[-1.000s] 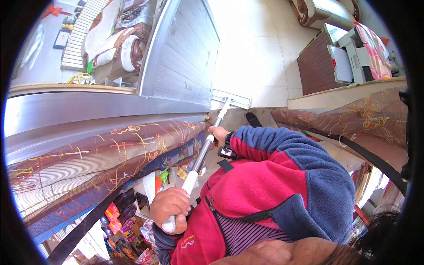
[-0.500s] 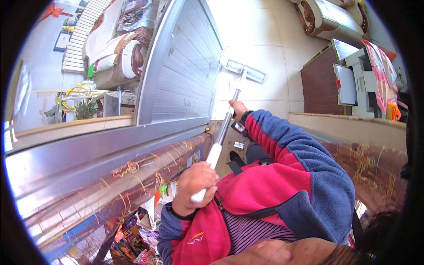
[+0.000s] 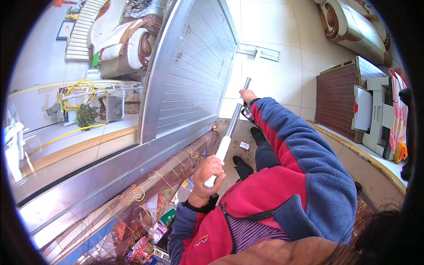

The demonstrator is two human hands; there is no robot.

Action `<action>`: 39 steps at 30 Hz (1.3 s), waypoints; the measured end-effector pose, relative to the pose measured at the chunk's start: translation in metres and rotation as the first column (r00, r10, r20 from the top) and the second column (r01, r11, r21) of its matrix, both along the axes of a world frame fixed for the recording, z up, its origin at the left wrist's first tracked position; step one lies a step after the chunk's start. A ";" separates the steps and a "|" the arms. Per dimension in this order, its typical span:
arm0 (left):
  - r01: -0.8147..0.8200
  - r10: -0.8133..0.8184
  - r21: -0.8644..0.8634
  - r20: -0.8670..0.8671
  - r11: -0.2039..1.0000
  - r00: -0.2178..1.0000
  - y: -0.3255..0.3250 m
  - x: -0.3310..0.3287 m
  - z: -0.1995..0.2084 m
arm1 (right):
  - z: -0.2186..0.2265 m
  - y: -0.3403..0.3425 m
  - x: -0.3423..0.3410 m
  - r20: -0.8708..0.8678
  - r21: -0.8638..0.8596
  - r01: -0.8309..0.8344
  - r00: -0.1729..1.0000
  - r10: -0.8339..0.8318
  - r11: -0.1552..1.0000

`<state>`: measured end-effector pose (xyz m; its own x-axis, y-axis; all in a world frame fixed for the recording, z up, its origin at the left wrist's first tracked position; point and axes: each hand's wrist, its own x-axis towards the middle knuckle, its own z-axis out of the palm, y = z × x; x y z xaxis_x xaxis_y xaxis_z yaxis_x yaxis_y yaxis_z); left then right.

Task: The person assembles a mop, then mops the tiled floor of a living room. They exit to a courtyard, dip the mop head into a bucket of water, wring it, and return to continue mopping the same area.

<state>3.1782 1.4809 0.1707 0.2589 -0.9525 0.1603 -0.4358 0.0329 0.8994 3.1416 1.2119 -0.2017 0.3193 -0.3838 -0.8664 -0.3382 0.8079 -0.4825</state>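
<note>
A flat mop [image 3: 232, 124] runs diagonally from my chest to the floor ahead. Its pole has a white grip at the near end and a silver tube further along. The wide rectangular mop head [image 3: 267, 54] rests on pale tiles beside the foot of the door. Wrapped around the white grip near its end is my left hand [image 3: 207, 176], closed. My right hand [image 3: 247, 96] is farther out, with its fingers closed around the silver tube. Part of the pole between that hand and the head blends into the bright floor.
A grey metal door [image 3: 190, 66] stands left of the pole. Beyond it are a sofa [image 3: 119, 53] and a ledge with yellow cable [image 3: 81, 95]. To the right are a brown slatted cabinet [image 3: 338, 95], a printer-like machine [image 3: 377, 117] and another sofa [image 3: 357, 31]. A small card [image 3: 244, 145] lies near my shoes.
The view has shifted, and more of my legs and shoes shows. The mop head appears slightly farther up and right. Both hands keep their hold on the pole.
</note>
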 end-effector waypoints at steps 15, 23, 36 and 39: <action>-0.178 0.181 0.037 -0.082 0.983 0.980 0.164 -0.051 0.035 | 0.068 0.179 -0.011 -0.007 0.084 -0.236 0.971 0.238 0.968; -0.303 0.304 0.021 -0.050 0.953 0.951 0.316 -0.096 0.041 | 0.084 0.333 -0.036 -0.028 0.077 -0.311 0.949 0.314 0.947; -0.476 0.435 -0.164 -0.234 0.864 0.869 0.443 -0.154 0.066 | 0.108 0.467 -0.104 0.084 0.081 -0.530 0.848 0.524 0.844; -0.524 0.485 -0.183 -0.217 0.832 0.847 0.449 -0.162 0.075 | 0.115 0.481 -0.113 0.095 0.136 -0.494 0.869 0.485 0.858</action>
<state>3.0166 1.9302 0.2461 0.7329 -0.6237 0.2718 -0.3035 0.0578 0.9511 3.0282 1.6932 -0.0869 0.4809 -0.0311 -0.8762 -0.6858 0.6093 -0.3980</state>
